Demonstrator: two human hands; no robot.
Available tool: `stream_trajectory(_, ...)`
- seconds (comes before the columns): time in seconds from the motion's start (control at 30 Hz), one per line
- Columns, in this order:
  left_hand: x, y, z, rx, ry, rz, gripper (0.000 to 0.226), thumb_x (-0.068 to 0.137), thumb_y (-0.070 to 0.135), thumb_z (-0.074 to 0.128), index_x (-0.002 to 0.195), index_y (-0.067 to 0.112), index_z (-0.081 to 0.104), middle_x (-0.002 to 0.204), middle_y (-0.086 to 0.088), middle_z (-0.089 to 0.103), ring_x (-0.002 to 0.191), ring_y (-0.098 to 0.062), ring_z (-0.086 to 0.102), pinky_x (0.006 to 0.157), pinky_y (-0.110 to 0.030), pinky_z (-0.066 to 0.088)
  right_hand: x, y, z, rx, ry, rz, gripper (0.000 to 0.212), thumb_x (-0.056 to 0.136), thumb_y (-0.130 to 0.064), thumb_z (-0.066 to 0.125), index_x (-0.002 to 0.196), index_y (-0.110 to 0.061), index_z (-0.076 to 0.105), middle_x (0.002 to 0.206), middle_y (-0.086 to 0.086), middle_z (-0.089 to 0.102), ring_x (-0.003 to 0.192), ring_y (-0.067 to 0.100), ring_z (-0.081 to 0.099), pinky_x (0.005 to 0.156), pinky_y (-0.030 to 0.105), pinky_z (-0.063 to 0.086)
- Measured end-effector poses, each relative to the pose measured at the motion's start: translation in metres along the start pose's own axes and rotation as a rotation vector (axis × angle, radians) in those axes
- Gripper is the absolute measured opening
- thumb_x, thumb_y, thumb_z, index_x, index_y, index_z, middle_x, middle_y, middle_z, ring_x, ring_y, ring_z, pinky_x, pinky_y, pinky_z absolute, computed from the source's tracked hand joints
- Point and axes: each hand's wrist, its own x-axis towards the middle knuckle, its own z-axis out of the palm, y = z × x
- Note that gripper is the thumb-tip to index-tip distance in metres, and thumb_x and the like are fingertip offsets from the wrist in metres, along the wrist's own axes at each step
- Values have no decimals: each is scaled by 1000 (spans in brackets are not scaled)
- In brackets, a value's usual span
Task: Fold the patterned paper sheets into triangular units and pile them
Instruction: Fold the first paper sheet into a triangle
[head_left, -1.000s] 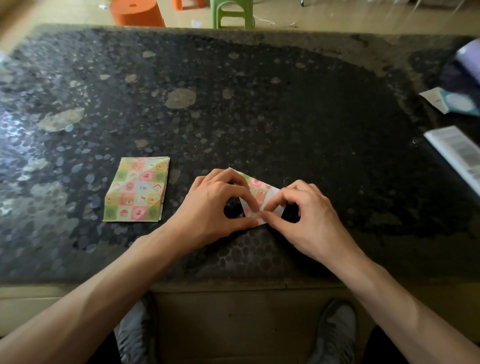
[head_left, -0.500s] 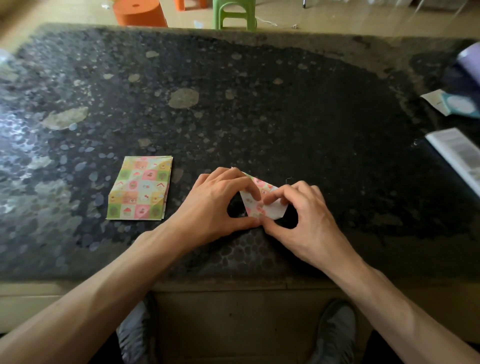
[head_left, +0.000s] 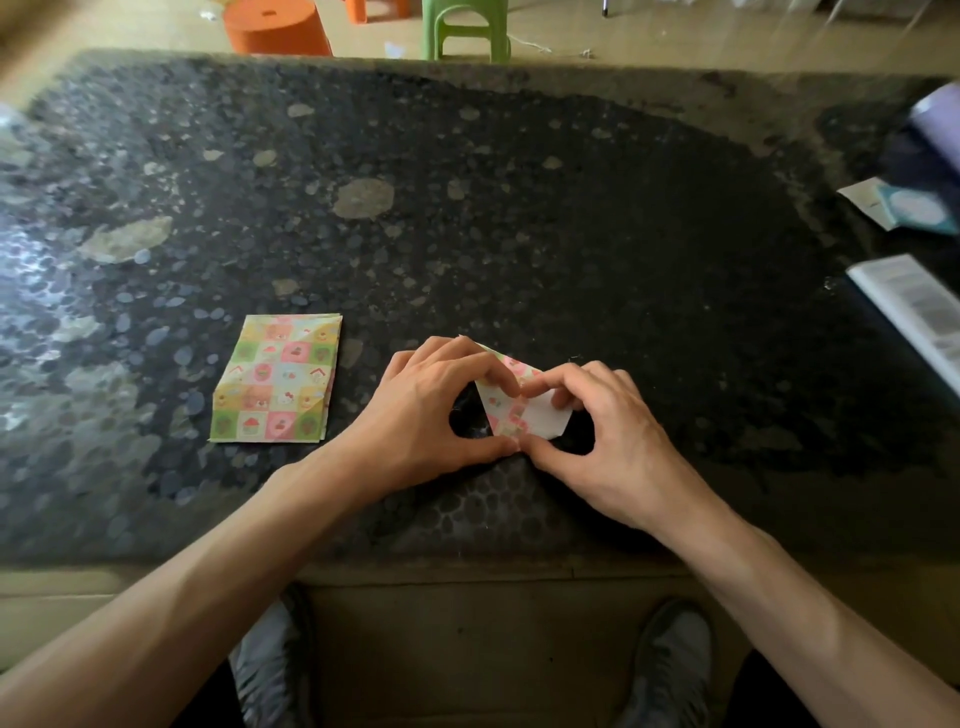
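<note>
A partly folded patterned paper piece (head_left: 511, 413) lies on the dark pebbled table (head_left: 519, 234) near its front edge, its white underside showing on the right. My left hand (head_left: 431, 410) pinches its left side between curled forefinger and thumb. My right hand (head_left: 608, 441) pinches the right flap, thumb at the paper's lower corner. To the left lies a flat stack of patterned sheets (head_left: 278, 378), untouched.
A white printed booklet (head_left: 914, 306) and a teal and white packet (head_left: 904, 208) lie at the table's right edge. Orange (head_left: 275, 26) and green (head_left: 465, 26) stools stand on the floor beyond the table. My shoes show below the front edge.
The right flap of the paper has been folded inward and pressed flatter. Both hands stay on the piece in nearly the same spot.
</note>
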Motion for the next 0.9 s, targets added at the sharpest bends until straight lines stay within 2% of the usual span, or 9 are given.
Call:
stream_trajectory(0.3, 0, 3, 2, -25, -9, -20, 44, 72, 63, 72, 112, 47, 61, 122, 26, 50, 121, 4, 36, 100, -31, 25, 2, -1, -8, 68, -56, 55, 45, 89, -25, 76, 120, -48, 52, 109, -25, 47, 110, -3, 44, 84, 13, 38)
stream_trajectory(0.67, 0, 4, -1, 12, -23, -35, 47, 75, 53, 82, 117, 41, 63, 126, 22, 52, 127, -4, 39, 103, -33, 28, 6, 3, -18, 142, -95, 97, 52, 89, -6, 73, 121, -43, 57, 111, -21, 55, 108, -1, 55, 74, 14, 42)
stream_trajectory(0.77, 0, 4, 0, 11, -21, -40, 49, 75, 52, 82, 118, 42, 62, 126, 22, 52, 128, -4, 39, 104, -33, 28, 5, 3, -17, 128, -88, 88, 47, 90, -10, 73, 120, -44, 58, 111, -21, 55, 106, -1, 55, 74, 14, 42)
stream_trajectory(0.9, 0, 4, 1, 3, -5, -36, 53, 75, 56, 80, 121, 40, 60, 124, 23, 53, 126, -3, 42, 103, -33, 30, 4, -1, -11, 112, -34, 97, 39, 86, -40, 80, 117, -46, 56, 108, -23, 53, 106, -2, 52, 76, 13, 40)
